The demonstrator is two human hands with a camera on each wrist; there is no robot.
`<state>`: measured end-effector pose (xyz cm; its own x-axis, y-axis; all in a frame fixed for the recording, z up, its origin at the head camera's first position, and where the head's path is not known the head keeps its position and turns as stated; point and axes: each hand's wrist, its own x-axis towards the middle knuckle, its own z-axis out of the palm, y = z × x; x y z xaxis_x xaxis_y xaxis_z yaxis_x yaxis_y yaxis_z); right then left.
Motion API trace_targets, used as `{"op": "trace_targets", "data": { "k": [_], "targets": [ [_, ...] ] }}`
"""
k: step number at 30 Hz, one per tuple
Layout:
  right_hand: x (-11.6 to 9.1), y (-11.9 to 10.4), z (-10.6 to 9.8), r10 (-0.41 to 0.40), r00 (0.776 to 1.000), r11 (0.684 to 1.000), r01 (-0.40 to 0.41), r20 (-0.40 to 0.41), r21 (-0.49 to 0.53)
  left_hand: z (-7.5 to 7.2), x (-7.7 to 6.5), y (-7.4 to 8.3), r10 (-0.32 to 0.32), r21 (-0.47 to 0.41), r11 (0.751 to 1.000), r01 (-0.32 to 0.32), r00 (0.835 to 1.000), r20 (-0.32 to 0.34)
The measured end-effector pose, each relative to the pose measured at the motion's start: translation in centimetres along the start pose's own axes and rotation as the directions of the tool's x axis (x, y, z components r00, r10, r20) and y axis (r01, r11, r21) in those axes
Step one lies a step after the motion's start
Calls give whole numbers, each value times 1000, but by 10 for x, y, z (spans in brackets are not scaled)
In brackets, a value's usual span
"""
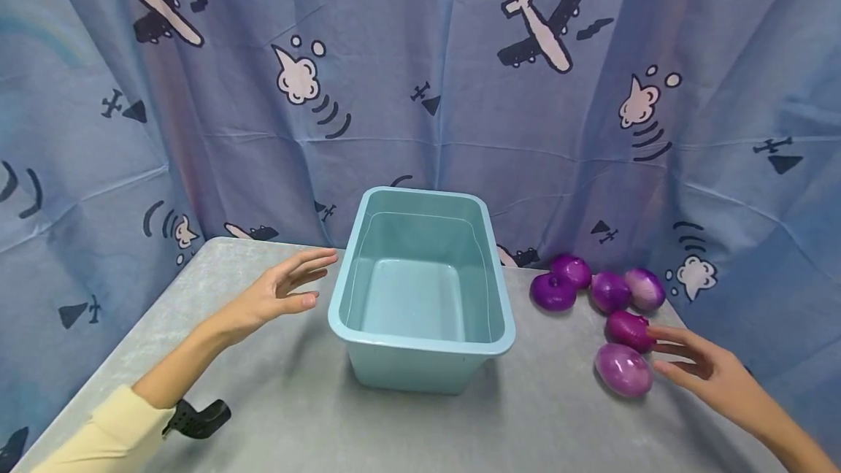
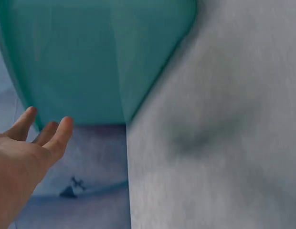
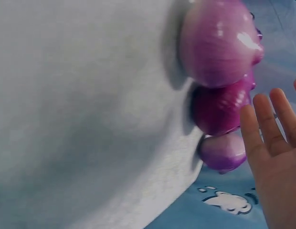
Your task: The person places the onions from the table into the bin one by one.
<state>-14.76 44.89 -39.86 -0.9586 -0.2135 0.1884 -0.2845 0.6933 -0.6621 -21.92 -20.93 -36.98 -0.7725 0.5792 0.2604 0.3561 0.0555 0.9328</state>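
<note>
A light blue plastic tub (image 1: 420, 367) stands in the middle of the table, with nothing inside it. My left hand (image 1: 279, 294) hovers just left of its rim, fingers extended and holding nothing; the left wrist view shows the same hand (image 2: 28, 155) beside the tub's wall (image 2: 71, 67). On the right, my right hand (image 1: 703, 374) is beside the nearest purple onions, a pale one (image 1: 624, 369) and a darker one (image 1: 629, 331). Its fingers are loosely extended around no object. In the right wrist view, the hand (image 3: 277, 148) is near the pale onion (image 3: 217, 43).
Several more purple onions (image 1: 553, 292) sit clustered at the table's back right. The grey table (image 1: 276, 414) meets a blue curtain (image 1: 394, 115) printed with planes at its far edge. A black strap piece (image 1: 200, 420) sticks out at my left wrist.
</note>
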Motion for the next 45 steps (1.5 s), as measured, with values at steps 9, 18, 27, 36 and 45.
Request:
{"op": "trace_targets", "data": {
  "k": [9, 18, 27, 36, 45],
  "targets": [
    [-15, 15, 10, 105, 994, 993, -106, 32, 55, 20, 14, -1, 15, -48, 999, -14, 999, 39],
    [-20, 24, 31, 222, 975, 974, -221, 3, 56, 21, 13, -5, -16, -21, 1000, 16, 1000, 27],
    [-18, 16, 46, 306, 952, 946, -303, -10, 111, 21, 12, -7, -34, -23, 999, 35, 999, 31],
    [-16, 14, 54, 316, 948, 942, -310, -33, 125, 22, 14, -3, -36, -18, 999, 36, 999, 34],
    [-17, 15, 58, 283, 956, 959, -281, -73, 33, 21, 20, -2, -16, -5, 1000, 17, 999, 44]
  ]
}}
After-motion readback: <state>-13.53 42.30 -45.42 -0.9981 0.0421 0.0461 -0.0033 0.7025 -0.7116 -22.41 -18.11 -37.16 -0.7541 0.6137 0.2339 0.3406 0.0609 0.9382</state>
